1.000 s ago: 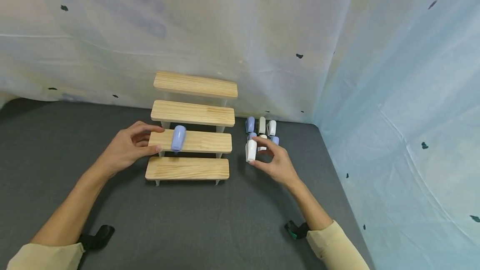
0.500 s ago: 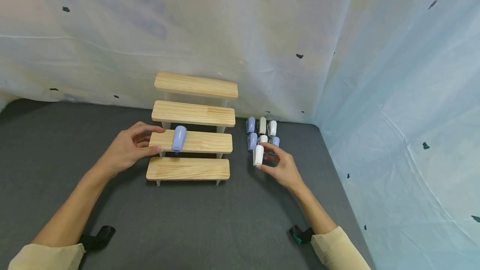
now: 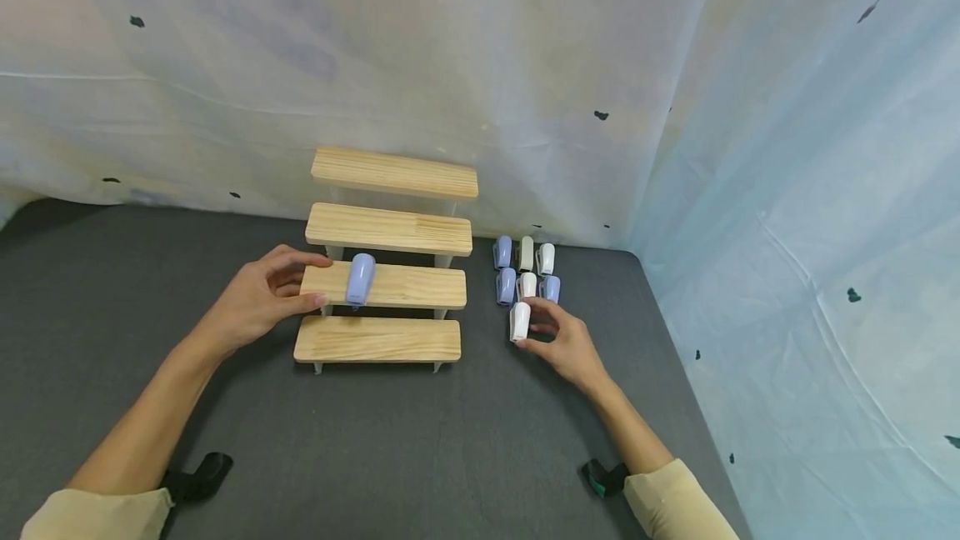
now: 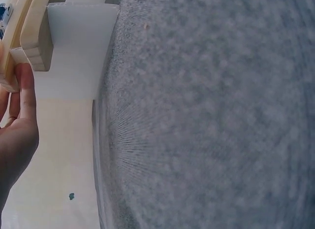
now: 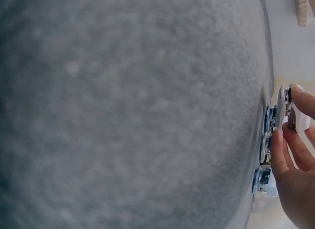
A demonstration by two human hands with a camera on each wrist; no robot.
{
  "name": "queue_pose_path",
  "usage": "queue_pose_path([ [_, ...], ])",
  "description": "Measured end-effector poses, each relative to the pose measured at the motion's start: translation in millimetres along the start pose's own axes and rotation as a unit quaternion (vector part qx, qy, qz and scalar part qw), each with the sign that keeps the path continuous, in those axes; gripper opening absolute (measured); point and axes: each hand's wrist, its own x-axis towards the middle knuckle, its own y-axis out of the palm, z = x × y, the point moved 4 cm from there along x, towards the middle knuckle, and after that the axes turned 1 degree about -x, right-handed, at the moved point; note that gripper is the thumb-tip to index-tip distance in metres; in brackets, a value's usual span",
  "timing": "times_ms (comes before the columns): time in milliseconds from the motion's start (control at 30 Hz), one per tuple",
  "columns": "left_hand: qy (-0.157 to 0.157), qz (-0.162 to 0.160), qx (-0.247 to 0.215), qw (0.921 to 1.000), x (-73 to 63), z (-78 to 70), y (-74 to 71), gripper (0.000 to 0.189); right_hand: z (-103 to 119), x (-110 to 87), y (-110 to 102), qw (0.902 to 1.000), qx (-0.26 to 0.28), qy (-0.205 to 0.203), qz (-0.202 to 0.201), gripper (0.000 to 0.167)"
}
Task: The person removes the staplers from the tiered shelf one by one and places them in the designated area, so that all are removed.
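Note:
My right hand pinches a small white stapler between thumb and fingers, just in front of a group of similar staplers. The right wrist view shows the held stapler beside the fingers, partly covered by them. My left hand grips the left end of the second-lowest step of a four-tier wooden display shelf. In the left wrist view its fingers touch the board's end. A lavender stapler lies on that same step, left of its middle.
Several lavender, white and beige staplers stand in rows right of the shelf, near the back curtain. A dark grey cloth covers the table. Another curtain hangs along the right side.
My right hand has moved the white stapler slightly right and toward me, down in front of the group, uncovering a lavender stapler behind. The left hand keeps its grip on the shelf.

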Motion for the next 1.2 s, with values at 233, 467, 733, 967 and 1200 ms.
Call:
queue_pose_path([
  [233, -0.015, -0.002, -0.005, 0.9999, -2.0, 1.6, -1.1, 0.048, -3.2, -1.9, 6.4, 0.9999, 0.002, 0.016, 0.004, 0.065],
  [467, -0.001, 0.003, 0.002, 1.0, -4.4, 4.7, -0.7, 0.048, 24.6, -10.6, 5.3, 0.9995, 0.012, 0.026, 0.013, 0.062],
  [733, 0.002, 0.002, 0.01, 0.9999, -2.0, 4.3, -3.4, 0.049, 32.2, -9.4, 5.6, 0.9997, 0.01, 0.022, 0.003, 0.063],
  [967, -0.005, 0.003, 0.019, 0.9998, -1.1, 3.4, -3.2, 0.049, 30.8, -9.6, 4.4, 0.9996, 0.019, 0.021, -0.003, 0.063],
  [1200, -0.007, 0.001, 0.026, 0.9996, -0.4, 2.0, -2.8, 0.048, 24.6, -9.1, 0.5, 0.9992, 0.029, -0.01, -0.025, 0.057],
])
